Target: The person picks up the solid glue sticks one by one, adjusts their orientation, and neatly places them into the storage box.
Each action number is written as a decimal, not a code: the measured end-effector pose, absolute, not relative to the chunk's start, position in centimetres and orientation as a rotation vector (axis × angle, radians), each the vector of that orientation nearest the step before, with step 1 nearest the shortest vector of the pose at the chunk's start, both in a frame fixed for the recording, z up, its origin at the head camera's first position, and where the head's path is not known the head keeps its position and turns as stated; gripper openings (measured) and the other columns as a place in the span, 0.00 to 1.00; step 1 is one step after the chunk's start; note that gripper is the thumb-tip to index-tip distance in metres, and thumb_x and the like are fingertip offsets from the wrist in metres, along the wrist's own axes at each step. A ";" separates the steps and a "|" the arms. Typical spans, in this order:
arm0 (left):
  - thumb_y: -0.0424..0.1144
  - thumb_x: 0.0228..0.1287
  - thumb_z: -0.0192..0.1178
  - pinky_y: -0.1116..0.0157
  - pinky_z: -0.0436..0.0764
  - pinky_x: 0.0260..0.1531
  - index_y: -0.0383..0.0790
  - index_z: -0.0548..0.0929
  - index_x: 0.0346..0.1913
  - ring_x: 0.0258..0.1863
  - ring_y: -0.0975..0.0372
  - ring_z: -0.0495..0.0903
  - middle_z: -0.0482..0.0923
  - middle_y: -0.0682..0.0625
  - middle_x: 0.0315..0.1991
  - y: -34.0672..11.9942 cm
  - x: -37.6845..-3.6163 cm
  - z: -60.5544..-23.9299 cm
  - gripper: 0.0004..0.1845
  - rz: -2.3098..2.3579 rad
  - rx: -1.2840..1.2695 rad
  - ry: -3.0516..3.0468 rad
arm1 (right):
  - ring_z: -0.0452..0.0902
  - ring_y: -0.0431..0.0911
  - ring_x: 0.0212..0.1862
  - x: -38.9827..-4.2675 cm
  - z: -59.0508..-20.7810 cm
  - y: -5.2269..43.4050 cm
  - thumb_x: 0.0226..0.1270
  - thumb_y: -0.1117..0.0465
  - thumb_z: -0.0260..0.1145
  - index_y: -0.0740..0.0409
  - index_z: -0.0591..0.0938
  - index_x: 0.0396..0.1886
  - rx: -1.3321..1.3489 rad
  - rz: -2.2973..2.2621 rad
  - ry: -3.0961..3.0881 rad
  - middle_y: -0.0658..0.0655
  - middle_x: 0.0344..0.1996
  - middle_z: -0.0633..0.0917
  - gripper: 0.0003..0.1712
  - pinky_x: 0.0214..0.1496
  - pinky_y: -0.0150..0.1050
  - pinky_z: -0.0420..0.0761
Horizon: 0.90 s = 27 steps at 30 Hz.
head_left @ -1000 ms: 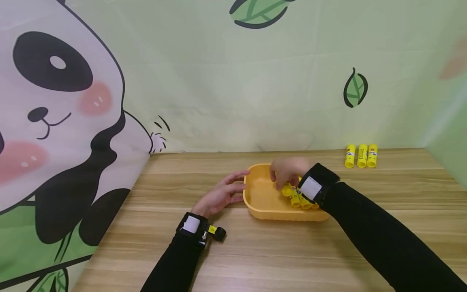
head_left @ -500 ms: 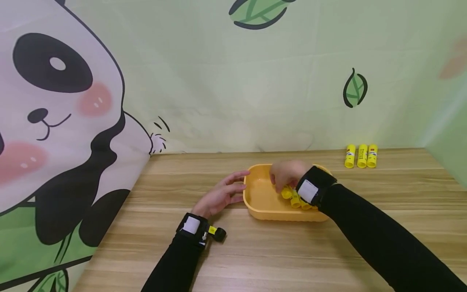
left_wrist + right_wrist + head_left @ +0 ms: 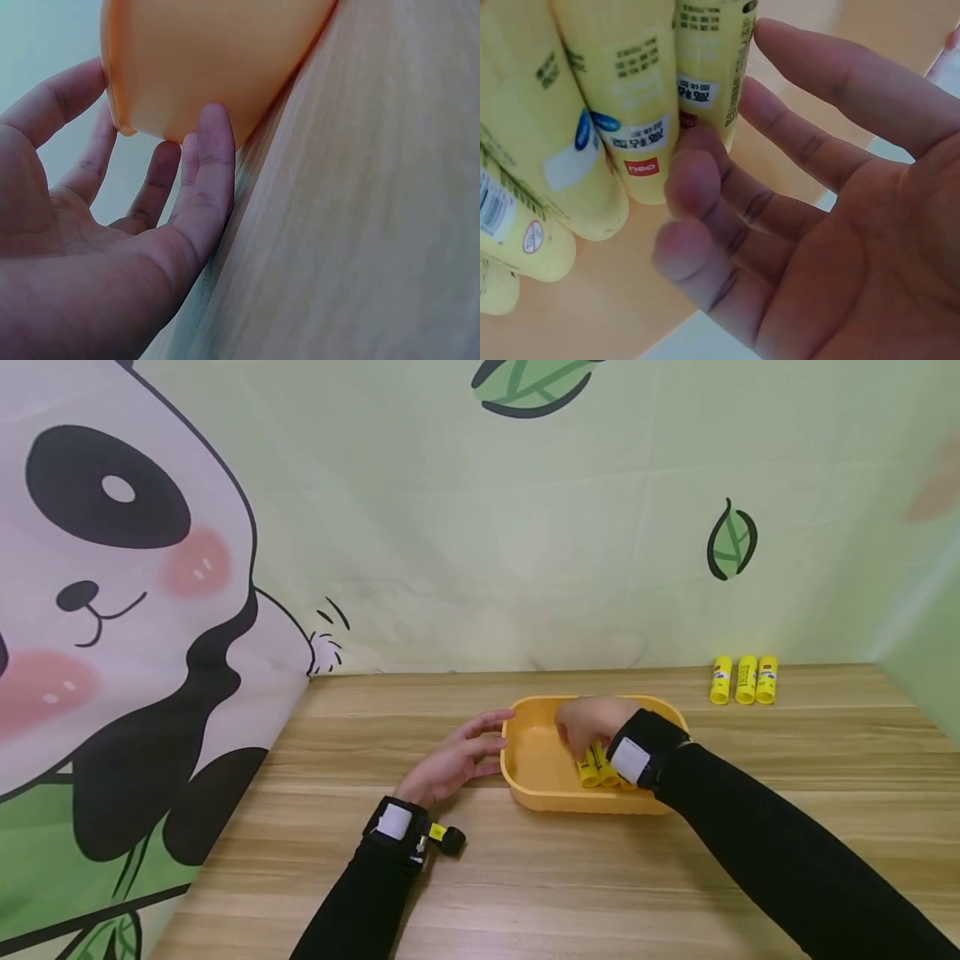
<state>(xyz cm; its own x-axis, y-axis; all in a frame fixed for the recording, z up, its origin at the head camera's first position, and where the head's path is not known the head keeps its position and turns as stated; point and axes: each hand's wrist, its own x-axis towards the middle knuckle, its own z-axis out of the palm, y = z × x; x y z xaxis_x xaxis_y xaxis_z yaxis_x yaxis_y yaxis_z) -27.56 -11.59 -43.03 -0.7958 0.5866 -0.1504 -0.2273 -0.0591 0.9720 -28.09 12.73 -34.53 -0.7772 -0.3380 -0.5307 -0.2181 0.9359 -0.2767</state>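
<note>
End glue stick (image 3: 587, 772) lying in orange tray (image 3: 542, 802), right hand (image 3: 594, 722) in contact

Position: leftmost of a side-by-side row of yellow sticks. Long axis runs roughly from near wall to far wall; one end points toward the person, the other is hidden under the hand. Handling, as judged: light, stiff, smooth, liable to roll, not fragile; best held across mid-barrel. Right hand: wide, fingers loosely bent, touching the stick. Left hand (image 3: 448, 766): spread, fingertips against the tray's left side. Three further sticks (image 3: 745, 682) are on the wooden table (image 3: 480, 902), near the backdrop (image 3: 450, 543).
</note>
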 end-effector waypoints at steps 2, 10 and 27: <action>0.32 0.80 0.53 0.57 0.81 0.61 0.43 0.68 0.77 0.62 0.52 0.75 0.63 0.42 0.71 -11.6 -27.6 -43.0 0.27 1.906 0.383 1.670 | 0.72 0.50 0.31 -28.1 -34.6 12.7 0.65 0.69 0.73 0.62 0.80 0.48 -0.393 -0.270 2.483 0.58 0.37 0.78 0.14 0.27 0.35 0.72; 0.33 0.79 0.54 0.57 0.82 0.60 0.43 0.68 0.77 0.61 0.52 0.75 0.63 0.42 0.71 -11.5 -27.6 -43.0 0.26 1.901 0.379 1.685 | 0.73 0.48 0.30 -27.9 -34.4 12.6 0.66 0.69 0.72 0.61 0.82 0.47 -0.423 -0.257 2.458 0.57 0.36 0.77 0.12 0.28 0.34 0.75; 0.33 0.79 0.54 0.56 0.81 0.60 0.43 0.67 0.77 0.62 0.52 0.75 0.62 0.40 0.72 -11.6 -27.6 -43.0 0.27 1.899 0.395 1.687 | 0.71 0.46 0.29 -27.9 -31.8 15.1 0.76 0.59 0.66 0.59 0.80 0.61 -0.526 -0.475 2.492 0.56 0.36 0.77 0.18 0.26 0.32 0.73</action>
